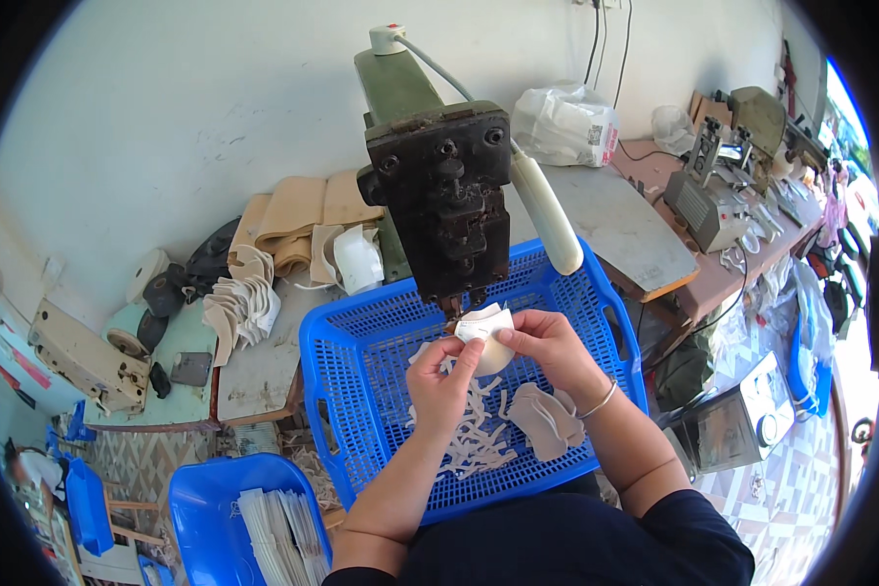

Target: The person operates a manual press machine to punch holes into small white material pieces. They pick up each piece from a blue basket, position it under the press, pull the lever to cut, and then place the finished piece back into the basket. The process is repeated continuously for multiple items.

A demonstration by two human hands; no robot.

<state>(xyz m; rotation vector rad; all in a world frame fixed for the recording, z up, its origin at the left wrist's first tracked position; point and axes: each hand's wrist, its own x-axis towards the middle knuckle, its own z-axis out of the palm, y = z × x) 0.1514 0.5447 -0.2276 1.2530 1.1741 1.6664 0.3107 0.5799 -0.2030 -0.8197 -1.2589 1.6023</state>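
both hands are up at the foot of the dark cast-iron machine head [439, 200], feeding a small pale curved piece [485, 327] under its lower tip; the left hand [442, 383] pinches the piece's near edge between thumb and forefinger, and the right hand [547, 344] pinches the other side, fingers curled close together over it, a thin bangle [599, 400] on that wrist. the piece sits right at the machine's tip, held above the blue mesh basket [361, 391], touching the tip or very nearly, hard to tell which. judging by how things lie, the job looks to be somewhere in the middle: a scatter of thin white offcut strips [474, 435] already lies on the basket floor, and a small stack of greyish-tan shaped pieces [547, 418] rests just right of them, below the right wrist, though whether those are finished or waiting cannot be told. off to the left on the bench, a fanned pile of similar pale pieces [244, 303] and some folded tan sheets [298, 210] suggest plenty of stock is left. lower left, a blue bin [205, 488] holds upright white strips. the machine's white lever handle [547, 215] slants down just above the right hand, close enough to crowd it, and the basket rim hems the forearms in. farther right, a second small machine [708, 195] on a cluttered bench and a plastic bag [566, 125] stand well apart.
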